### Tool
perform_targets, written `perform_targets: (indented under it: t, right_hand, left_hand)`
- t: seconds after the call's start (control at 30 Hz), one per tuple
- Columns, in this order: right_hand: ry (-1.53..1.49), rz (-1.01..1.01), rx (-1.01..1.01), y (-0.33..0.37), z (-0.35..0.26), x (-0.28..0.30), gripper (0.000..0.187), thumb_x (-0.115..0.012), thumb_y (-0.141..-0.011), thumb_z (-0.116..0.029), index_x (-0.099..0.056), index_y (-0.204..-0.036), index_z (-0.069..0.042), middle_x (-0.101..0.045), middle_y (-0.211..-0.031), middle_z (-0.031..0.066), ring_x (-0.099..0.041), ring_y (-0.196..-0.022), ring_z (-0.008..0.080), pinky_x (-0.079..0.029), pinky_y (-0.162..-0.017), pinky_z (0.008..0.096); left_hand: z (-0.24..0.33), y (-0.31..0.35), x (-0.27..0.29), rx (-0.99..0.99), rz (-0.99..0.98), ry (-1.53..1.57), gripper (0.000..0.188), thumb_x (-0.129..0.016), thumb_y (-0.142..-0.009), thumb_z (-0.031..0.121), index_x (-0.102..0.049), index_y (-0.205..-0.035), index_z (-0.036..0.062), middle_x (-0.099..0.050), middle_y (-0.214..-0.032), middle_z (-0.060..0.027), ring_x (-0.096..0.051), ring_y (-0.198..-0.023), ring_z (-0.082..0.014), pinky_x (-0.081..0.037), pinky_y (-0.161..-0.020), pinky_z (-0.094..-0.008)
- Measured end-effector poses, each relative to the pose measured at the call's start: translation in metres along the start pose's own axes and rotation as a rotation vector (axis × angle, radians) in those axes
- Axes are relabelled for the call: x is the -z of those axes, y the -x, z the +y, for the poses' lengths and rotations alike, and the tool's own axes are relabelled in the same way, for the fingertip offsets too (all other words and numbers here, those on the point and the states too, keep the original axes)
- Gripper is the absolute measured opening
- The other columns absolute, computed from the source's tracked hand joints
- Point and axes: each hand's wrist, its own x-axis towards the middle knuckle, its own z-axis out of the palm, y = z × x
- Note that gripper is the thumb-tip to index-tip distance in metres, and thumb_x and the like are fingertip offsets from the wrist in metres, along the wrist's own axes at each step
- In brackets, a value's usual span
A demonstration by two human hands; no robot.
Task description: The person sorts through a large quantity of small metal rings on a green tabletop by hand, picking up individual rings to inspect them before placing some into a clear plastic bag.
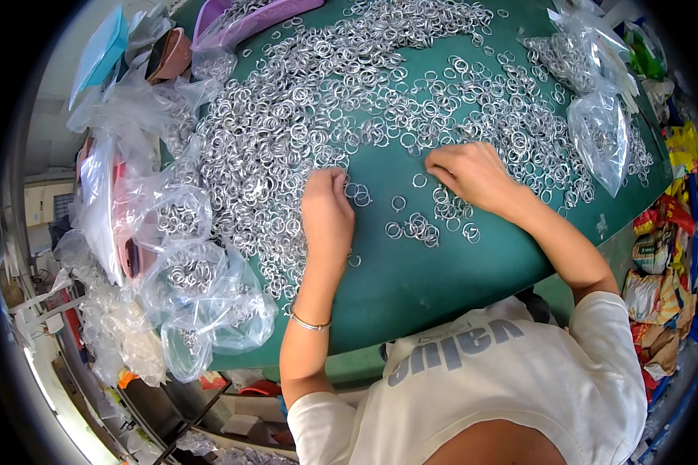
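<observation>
A wide spread of silver metal rings (248, 155) covers much of the green tabletop (310, 318). At the edge of the dense left pile is my left hand (328, 209), its fingers curled together and pointing away from me. Whatever they hold, if anything, is hidden. My right hand (473, 177) hovers at the inner edge of the right-hand spread, thumb and fingertips pressed together; I cannot make out anything between them. Just below its fingertips lies a single ring (419, 180). A small cluster of rings (419, 230) sits between my hands, nearer to me.
Clear plastic bags with rings (202, 271) crowd the table's left side. Another bag of rings (599, 139) lies at the right edge. A purple tray (264, 17) stands at the far left, beside a blue container (101, 50). Colourful packages (655, 248) line the floor at right.
</observation>
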Motion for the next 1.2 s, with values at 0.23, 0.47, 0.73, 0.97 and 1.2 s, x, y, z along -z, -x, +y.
perform_targets:
  t: [0.23,0.47,0.73,0.97,1.2]
  right_hand:
    - [0.103,0.050,0.009,-0.026,0.002,-0.016,0.024,-0.066,-0.075,-0.024,-0.058,-0.089,-0.005,-0.062,-0.072,0.0119,-0.060,-0.065,0.0327,-0.045,-0.052,0.0411]
    - [-1.269,0.073,-0.318,-0.006,0.003,0.004,0.016,-0.055,-0.086,-0.018,-0.052,-0.079,-0.004,-0.047,-0.068,-0.0006,-0.040,-0.053,0.0079,-0.035,-0.042,0.0214]
    - [-1.728,0.062,-0.606,0.009,0.021,0.035,0.024,-0.046,-0.093,-0.022,-0.053,-0.083,-0.002,-0.037,-0.061,-0.0030,-0.031,-0.048,0.0035,-0.025,-0.036,0.0167]
    - [-0.199,0.272,-0.322,0.007,0.027,0.032,0.020,-0.068,-0.077,-0.014,-0.064,-0.095,-0.006,-0.040,-0.049,0.0019,-0.035,-0.043,0.0107,-0.030,-0.043,0.0299]
    - [0.194,0.043,-0.125,-0.004,0.014,0.011,0.014,-0.062,-0.078,-0.020,-0.062,-0.079,-0.006,-0.060,-0.065,0.0151,-0.060,-0.061,0.0333,-0.046,-0.052,0.0428]
  left_hand:
    - [0.017,0.003,0.003,0.667,-0.293,1.511,0.022,-0.046,-0.092,0.011,-0.054,-0.103,-0.0061,-0.053,-0.080,-0.0047,-0.051,-0.073,-0.0146,-0.046,-0.064,-0.0272]
    - [0.022,0.023,0.005,0.738,-0.293,1.402,0.022,-0.049,-0.092,0.019,-0.059,-0.084,-0.0004,-0.046,-0.072,-0.0028,-0.046,-0.065,-0.0127,-0.038,-0.053,-0.0236]
    - [0.038,0.031,-0.025,0.027,-0.302,-0.078,0.024,-0.068,-0.077,0.012,-0.055,-0.094,0.0004,-0.051,-0.061,-0.0114,-0.049,-0.050,-0.0247,-0.039,-0.047,-0.0321]
    - [0.030,0.011,-0.012,0.687,-0.575,1.280,0.013,-0.052,-0.086,0.015,-0.050,-0.085,0.0023,-0.049,-0.068,-0.0059,-0.042,-0.047,-0.0114,-0.032,-0.040,-0.0194]
    - [0.041,-0.006,-0.015,0.843,-0.388,1.286,0.021,-0.044,-0.092,0.017,-0.055,-0.085,0.0009,-0.056,-0.077,-0.0083,-0.043,-0.055,-0.0101,-0.031,-0.041,-0.0173]
